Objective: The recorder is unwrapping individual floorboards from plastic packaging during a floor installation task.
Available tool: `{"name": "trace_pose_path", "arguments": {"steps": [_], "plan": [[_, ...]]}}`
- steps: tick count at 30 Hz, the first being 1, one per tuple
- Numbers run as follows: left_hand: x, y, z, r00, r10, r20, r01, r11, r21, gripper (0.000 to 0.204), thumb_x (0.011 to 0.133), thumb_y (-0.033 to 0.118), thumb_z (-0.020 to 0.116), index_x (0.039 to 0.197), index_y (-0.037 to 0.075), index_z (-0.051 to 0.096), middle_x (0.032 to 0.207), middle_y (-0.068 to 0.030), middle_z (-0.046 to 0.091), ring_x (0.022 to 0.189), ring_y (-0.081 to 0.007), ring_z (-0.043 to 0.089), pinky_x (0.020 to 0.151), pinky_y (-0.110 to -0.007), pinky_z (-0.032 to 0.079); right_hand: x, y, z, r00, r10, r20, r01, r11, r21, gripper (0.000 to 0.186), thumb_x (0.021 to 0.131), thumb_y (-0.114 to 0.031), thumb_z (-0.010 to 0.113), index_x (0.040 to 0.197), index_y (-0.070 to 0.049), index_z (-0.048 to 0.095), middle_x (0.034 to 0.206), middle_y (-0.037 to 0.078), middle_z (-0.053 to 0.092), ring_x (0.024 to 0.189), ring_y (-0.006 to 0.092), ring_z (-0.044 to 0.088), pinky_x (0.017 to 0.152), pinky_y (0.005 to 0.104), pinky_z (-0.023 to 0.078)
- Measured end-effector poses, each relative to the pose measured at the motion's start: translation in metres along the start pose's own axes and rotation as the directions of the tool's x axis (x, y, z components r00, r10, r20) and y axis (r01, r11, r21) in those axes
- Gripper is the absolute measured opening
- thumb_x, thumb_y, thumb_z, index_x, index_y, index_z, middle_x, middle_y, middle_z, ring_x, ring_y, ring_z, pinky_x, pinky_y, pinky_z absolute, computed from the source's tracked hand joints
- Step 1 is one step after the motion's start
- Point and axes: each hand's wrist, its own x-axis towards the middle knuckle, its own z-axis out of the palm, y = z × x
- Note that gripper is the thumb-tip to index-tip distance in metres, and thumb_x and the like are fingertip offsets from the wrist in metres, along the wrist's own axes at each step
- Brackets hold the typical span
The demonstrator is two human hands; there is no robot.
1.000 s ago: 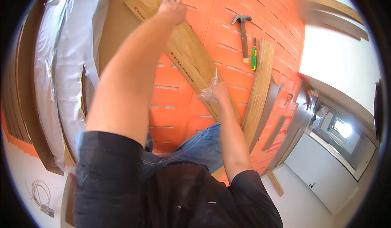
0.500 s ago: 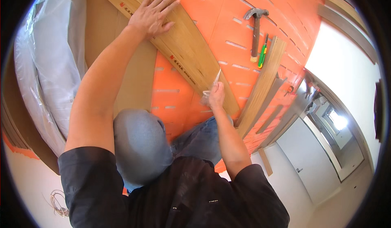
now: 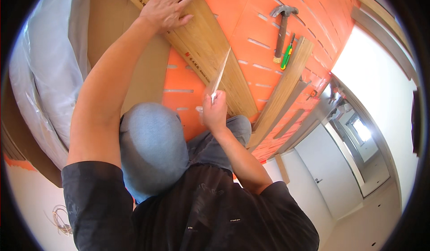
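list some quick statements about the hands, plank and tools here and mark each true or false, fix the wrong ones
1. The left hand lies with its fingers spread on the wooden plank. True.
2. The right hand grips a strip of clear film. True.
3. Both hands are gripping that film. False: only the right hand is; the left rests on the plank.
4. The hammer lies on the orange underlay. True.
5. The plank lies across the hammer. False: the two lie apart.
6. The hammer's head points toward the person. False: its handle end is nearer the person.
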Motion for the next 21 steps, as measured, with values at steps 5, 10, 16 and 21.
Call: {"name": "trace_pose_path", "arguments": {"steps": [5,10,16,21], "plan": [[-0.008,-0.003,0.000,0.998,0.017,-0.056,-0.019,0.999,-0.039,0.080,0.099,0.055,0.056,0.160,0.006,0.042,0.172,-0.0151,0.032,0.163,-0.0285,0.020,0.131,-0.053,0.011,-0.031,-0.050,0.004,0.996,-0.056,0.068,0.058,0.998,-0.037,0.018,0.103,-0.012,0.062,0.105,-0.001,0.048,0.073,0.012,0.058,0.061,0.0212,0.061,0.058,0.0385,0.049],[-0.005,-0.003,0.001,0.995,0.046,-0.087,-0.052,0.997,-0.060,0.079,0.099,0.054,0.056,0.160,0.005,0.043,0.171,-0.0152,0.035,0.163,-0.0275,0.021,0.132,-0.052,0.012,-0.062,-0.054,0.005,0.987,-0.124,0.103,0.117,0.991,0.064,0.016,0.102,-0.007,0.062,0.108,-0.001,0.048,0.075,0.010,0.059,0.063,0.0170,0.058,0.059,0.0357,0.048],[-0.003,0.002,-0.004,1.000,0.025,-0.015,-0.024,0.999,0.023,0.071,0.104,0.049,0.048,0.164,0.013,0.036,0.174,-0.0086,0.027,0.163,-0.0241,0.016,0.133,-0.050,0.010,-0.098,-0.115,-0.012,0.953,-0.220,0.209,0.207,0.975,0.083,0.016,0.102,0.000,0.060,0.111,0.000,0.046,0.075,0.005,0.057,0.063,0.0097,0.055,0.058,0.0299,0.047],[-0.002,-0.003,0.010,0.998,-0.054,-0.045,0.057,0.996,0.072,0.060,0.107,0.036,0.045,0.164,0.018,0.039,0.175,-0.0004,0.027,0.162,-0.0170,0.019,0.135,-0.045,0.012,-0.120,-0.148,-0.025,0.928,-0.195,0.316,0.145,0.974,0.175,0.019,0.102,0.001,0.059,0.112,0.000,0.044,0.076,0.001,0.055,0.064,0.0053,0.053,0.058,0.0263,0.046]]}}
